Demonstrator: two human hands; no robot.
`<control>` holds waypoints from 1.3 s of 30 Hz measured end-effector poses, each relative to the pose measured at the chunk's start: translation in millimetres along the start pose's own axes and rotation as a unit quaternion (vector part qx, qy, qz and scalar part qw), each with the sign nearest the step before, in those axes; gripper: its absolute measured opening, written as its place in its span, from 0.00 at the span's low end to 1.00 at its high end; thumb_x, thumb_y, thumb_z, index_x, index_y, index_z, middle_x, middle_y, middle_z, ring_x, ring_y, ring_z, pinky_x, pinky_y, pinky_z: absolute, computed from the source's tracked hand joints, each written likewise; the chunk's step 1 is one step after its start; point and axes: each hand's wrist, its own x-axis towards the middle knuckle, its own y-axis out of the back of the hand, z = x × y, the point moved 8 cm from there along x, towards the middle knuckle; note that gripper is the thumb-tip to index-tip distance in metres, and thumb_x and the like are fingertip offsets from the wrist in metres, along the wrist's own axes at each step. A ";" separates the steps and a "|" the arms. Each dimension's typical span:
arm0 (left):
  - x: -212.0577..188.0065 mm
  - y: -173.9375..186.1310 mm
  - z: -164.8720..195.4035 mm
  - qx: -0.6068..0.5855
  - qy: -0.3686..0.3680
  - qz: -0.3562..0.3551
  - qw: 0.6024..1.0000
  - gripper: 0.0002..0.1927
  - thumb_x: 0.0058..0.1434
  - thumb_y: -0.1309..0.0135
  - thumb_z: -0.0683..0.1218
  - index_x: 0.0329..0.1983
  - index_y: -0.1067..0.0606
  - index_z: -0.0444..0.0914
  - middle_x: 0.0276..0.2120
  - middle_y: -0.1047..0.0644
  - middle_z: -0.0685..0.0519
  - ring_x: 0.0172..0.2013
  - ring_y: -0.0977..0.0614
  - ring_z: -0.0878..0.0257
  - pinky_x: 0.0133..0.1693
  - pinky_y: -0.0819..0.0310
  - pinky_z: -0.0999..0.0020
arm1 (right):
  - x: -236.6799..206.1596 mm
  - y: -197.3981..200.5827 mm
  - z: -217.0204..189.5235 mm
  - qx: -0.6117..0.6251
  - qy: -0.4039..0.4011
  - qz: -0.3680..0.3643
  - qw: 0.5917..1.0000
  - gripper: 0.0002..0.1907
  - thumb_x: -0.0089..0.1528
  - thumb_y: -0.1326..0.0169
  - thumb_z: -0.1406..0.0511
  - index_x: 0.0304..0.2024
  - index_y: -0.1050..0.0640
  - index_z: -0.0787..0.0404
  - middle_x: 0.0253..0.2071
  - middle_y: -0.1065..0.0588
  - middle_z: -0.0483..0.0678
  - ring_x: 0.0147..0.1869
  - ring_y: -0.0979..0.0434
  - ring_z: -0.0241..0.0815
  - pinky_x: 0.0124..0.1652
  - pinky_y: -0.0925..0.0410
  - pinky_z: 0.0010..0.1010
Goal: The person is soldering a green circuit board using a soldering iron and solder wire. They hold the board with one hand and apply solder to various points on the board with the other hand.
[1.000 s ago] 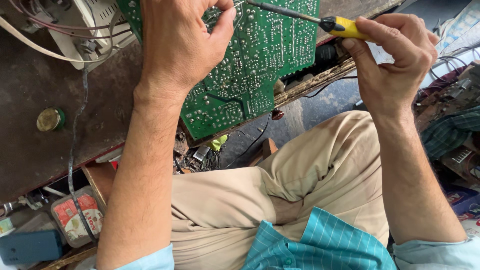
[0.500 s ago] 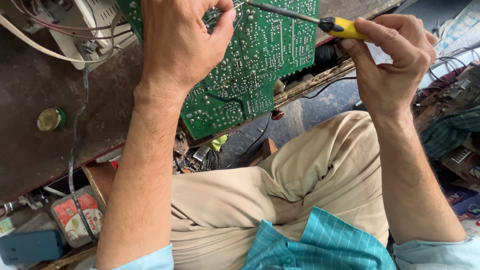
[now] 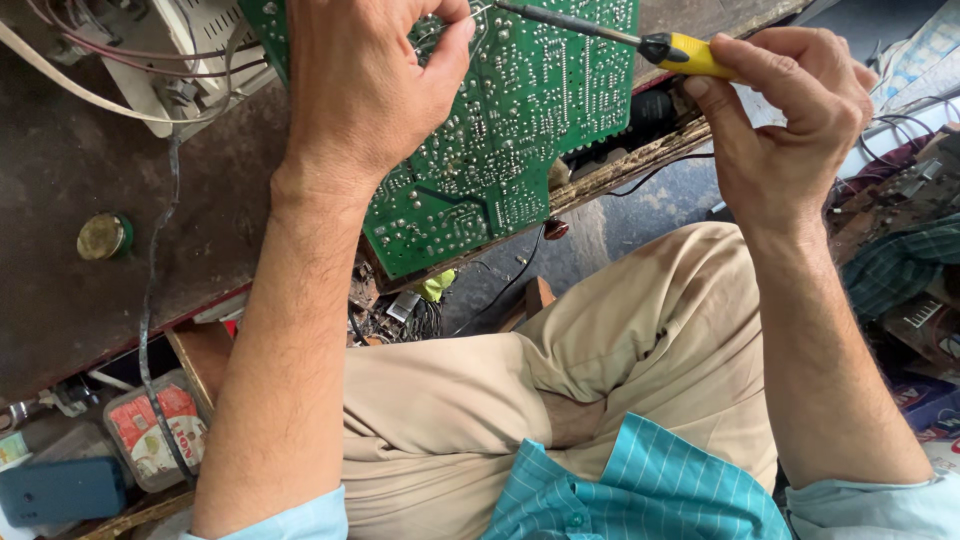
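Almost nothing has moved since a moment ago — both hands and the tool sit in the same spots as before.

There is one green circuit board (image 3: 520, 130). It leans on the front edge of the dark workbench (image 3: 70, 250), with its shiny dotted side facing up. The left hand (image 3: 365, 85) lies on top of the board, fingers curled and pinched near the top edge. It seems to hold a thin bit of wire there, but that part is too small to tell for sure.

The right hand (image 3: 790, 120) is closed around one tool with a yellow handle (image 3: 685, 55) and a long dark metal tip. The thumb and fingers pinch the handle. The tip points left and touches the board right beside the left hand's fingertips.

On the bench, to the left of the board, there is one small round brass-coloured cap (image 3: 103, 237). Behind it sits one white part with wires (image 3: 170, 45) — some red, some pale.

Below the bench, at the lower left, there is one clear tub with a red label (image 3: 150, 430) and one blue box (image 3: 60, 490). The person's two legs in tan trousers (image 3: 560, 380) fill the middle, and a teal striped shirt (image 3: 640, 490) shows at the bottom.
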 end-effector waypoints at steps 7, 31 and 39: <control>0.9 1.2 -0.1 -0.015 0.007 0.000 1.000 0.06 0.62 0.35 0.39 0.33 0.22 0.37 0.32 0.23 0.47 0.37 0.22 0.47 0.42 0.33 0.52 | -0.1 0.0 -0.3 -0.006 0.000 0.002 1.000 0.15 0.66 0.30 0.72 0.55 0.16 0.60 0.50 0.22 0.46 0.53 0.25 0.39 0.55 0.39 0.32; 5.0 2.7 -0.3 -0.063 0.020 -0.030 0.997 0.07 0.61 0.31 0.41 0.39 0.19 0.37 0.33 0.19 0.49 0.35 0.19 0.52 0.42 0.29 0.56 | 10.6 -38.1 -26.7 0.334 -0.467 -0.099 0.813 0.09 0.69 0.40 0.65 0.48 0.23 0.61 0.31 0.28 0.40 0.29 0.33 0.33 0.27 0.38 0.25; 7.3 -3.3 -6.6 -0.097 0.053 -0.096 0.989 0.09 0.61 0.30 0.44 0.40 0.19 0.37 0.33 0.19 0.49 0.35 0.18 0.53 0.41 0.28 0.57 | 67.2 -85.9 -65.6 0.415 -0.255 -0.034 0.873 0.14 0.67 0.37 0.69 0.49 0.28 0.65 0.45 0.24 0.43 0.53 0.20 0.33 0.53 0.24 0.26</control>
